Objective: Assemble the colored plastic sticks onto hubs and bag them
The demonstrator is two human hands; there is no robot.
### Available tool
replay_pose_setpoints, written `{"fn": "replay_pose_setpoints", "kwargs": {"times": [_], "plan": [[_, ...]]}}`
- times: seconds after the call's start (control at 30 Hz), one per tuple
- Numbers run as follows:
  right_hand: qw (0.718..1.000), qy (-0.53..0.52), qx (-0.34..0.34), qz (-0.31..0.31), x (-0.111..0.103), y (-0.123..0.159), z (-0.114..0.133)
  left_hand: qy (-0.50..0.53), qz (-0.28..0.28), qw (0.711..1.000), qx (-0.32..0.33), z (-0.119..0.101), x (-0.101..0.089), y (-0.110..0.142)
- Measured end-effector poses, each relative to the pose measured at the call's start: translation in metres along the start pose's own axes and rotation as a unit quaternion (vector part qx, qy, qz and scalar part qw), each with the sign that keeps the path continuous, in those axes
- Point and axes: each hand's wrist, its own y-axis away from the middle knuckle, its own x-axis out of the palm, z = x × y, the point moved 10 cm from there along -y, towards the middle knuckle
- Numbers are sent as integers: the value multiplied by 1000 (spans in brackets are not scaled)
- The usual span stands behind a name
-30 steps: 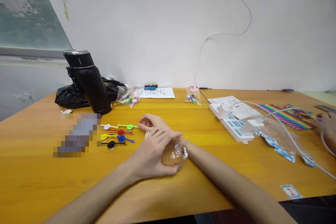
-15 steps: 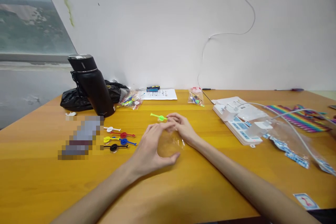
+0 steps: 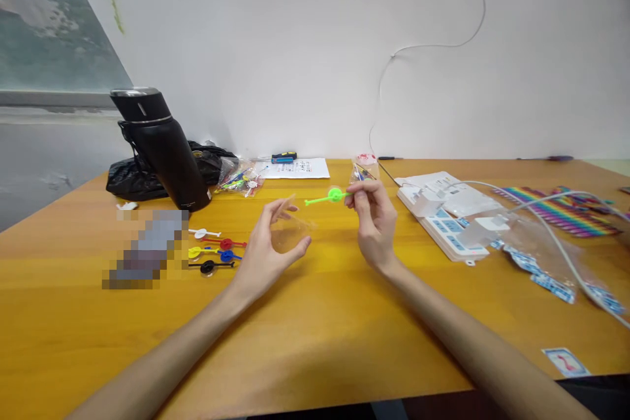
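Observation:
My right hand (image 3: 377, 223) pinches one end of a green spinner arrow (image 3: 335, 195) between thumb and fingertips, up off the table. The arrow's round hub and its other end stick out to the left. My left hand (image 3: 268, 243) holds a crumpled clear plastic bag (image 3: 290, 230) at its fingers, with the thumb spread well apart from them. To its left lie several more spinner arrows: white (image 3: 201, 233), red (image 3: 226, 244), yellow (image 3: 195, 252), blue (image 3: 227, 255) and black (image 3: 208, 267).
A black bottle (image 3: 167, 157) and a black plastic bag (image 3: 132, 180) stand at the back left, behind a blurred-out object (image 3: 147, 249). Bagged small parts (image 3: 241, 178), screwdrivers (image 3: 284, 158) and paper (image 3: 310, 168) lie by the wall. A power strip (image 3: 455, 236) with cables is at right.
My right hand has moved up and right with the green spinner arrow, away from my left hand. The clear bag stays at my left hand. The view has shifted slightly.

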Motion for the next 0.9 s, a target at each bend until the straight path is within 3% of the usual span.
{"fn": "replay_pose_setpoints", "kwargs": {"times": [0.13,0.23,0.3,0.37,0.47,0.63,0.8,0.9], "plan": [[994,29,-57,91,18,7,20,-2,4,1000,11,-2,2,1],[966,58,-58,246,49,17,20,-11,10,1000,21,-3,5,3],[948,66,-49,308,60,23,16,-19,13,999,23,-2,7,4],[956,58,-26,285,57,21,9,-28,17,999,23,0,9,5],[980,29,40,193,42,17,-13,-53,34,998,21,3,12,5],[985,18,109,129,34,19,-47,-162,113,980,26,10,26,8],[980,58,109,156,47,3,-60,-223,153,963,23,14,31,14],[953,100,121,261,82,-5,-61,-204,181,961,40,5,38,19]]}}
